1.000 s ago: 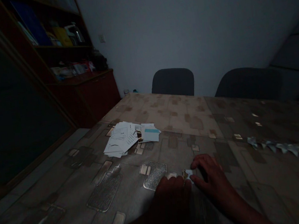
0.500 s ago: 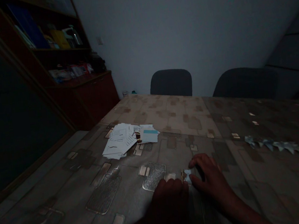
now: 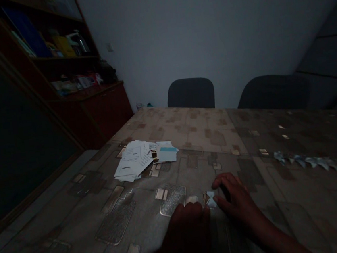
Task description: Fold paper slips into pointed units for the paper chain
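In the dim head view, a small folded piece of paper point(image 3: 211, 200), pale blue with a brown patterned part, lies on the table between my hands. My left hand point(image 3: 190, 225) is closed, its fingertips at the paper's near left edge; the fingers' undersides are hidden. On the other side, my right hand point(image 3: 234, 196) is curved with thumb and index finger apart, the thumb tip at the paper's right edge. A row of folded paper pieces point(image 3: 306, 161) with pointed edges lies off to the right. Farther left rests a loose pile of printed paper slips point(image 3: 134, 159).
The table point(image 3: 186, 120) has a patterned cover. Two dark chairs point(image 3: 190, 93) stand along its far side, before a plain wall. A reddish cabinet point(image 3: 103, 113) with shelves of books, boxes and a kettle-like object stands at the left.
The view has shifted very slightly. Both hands and the small folded paper stay nearly in the same place.
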A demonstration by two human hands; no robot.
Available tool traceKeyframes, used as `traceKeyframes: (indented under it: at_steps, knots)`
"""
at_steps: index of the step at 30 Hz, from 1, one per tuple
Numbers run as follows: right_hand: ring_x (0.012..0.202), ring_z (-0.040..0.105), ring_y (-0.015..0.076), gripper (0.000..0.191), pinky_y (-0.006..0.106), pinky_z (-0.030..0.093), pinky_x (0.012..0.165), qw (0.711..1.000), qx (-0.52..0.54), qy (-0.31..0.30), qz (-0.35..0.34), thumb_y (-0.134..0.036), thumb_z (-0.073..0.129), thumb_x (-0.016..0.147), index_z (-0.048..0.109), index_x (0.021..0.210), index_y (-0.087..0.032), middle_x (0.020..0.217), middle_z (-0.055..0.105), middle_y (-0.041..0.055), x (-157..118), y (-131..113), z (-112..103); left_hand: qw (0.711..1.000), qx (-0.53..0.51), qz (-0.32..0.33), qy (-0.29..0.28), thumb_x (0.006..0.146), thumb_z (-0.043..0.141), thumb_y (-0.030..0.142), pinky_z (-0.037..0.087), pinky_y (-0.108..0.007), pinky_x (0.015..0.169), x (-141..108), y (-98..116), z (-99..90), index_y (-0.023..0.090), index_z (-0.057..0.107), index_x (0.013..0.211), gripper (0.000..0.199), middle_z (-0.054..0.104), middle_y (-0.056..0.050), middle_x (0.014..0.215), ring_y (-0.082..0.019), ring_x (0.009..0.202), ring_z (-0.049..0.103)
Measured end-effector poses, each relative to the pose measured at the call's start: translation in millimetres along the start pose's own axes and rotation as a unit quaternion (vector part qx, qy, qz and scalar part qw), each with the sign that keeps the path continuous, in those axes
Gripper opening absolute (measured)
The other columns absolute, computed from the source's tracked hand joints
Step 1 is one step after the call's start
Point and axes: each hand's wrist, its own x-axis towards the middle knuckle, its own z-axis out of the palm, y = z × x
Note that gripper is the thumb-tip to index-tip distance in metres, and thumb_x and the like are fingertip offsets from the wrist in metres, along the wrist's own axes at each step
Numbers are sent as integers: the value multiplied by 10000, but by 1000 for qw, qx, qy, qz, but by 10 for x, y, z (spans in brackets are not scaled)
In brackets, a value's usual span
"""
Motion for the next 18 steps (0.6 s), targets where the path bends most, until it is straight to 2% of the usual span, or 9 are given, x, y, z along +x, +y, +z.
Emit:
traceKeyframes:
  at_steps: [2,5,8,15,18]
  knots:
    - [1006,521,273,121,413,393,854,1000,-9,3,0,-210,542,781,548,899,-237,1012,582,56,-8,-15,6,1000,-3,2,-17,855,531,153,489,-426,772,5,3,-20,138,555,1097,244,599,-82,916,-231,826,563]
    - [1012,522,276,143,415,390,853,999,-31,14,0,-226,568,776,565,918,-244,1026,584,55,-19,-30,36,1000,7,9,-10,854,526,152,481,-427,786,6,2,-16,135,524,1157,303,599,-89,940,-228,832,557]
    - [997,528,272,170,411,394,843,999,-48,22,-1,-223,596,751,580,919,-247,1037,589,55,-17,-21,55,1000,14,9,-7,861,521,147,478,-406,790,-7,-13,20,143,530,1128,267,593,-77,904,-214,821,553]
    - [997,532,261,146,410,391,841,999,4,-39,-11,-244,515,819,628,911,-239,1011,602,56,36,14,-46,999,23,25,8,855,546,156,482,-427,793,-25,-58,125,148,488,1209,359,599,-78,918,-223,828,564]
    - [969,539,257,147,413,384,839,999,-3,-36,0,-268,504,848,647,870,-240,979,610,52,61,-26,-39,999,24,22,6,850,542,148,484,-422,789,-10,-50,114,141,513,1164,316,601,-81,909,-221,820,561]
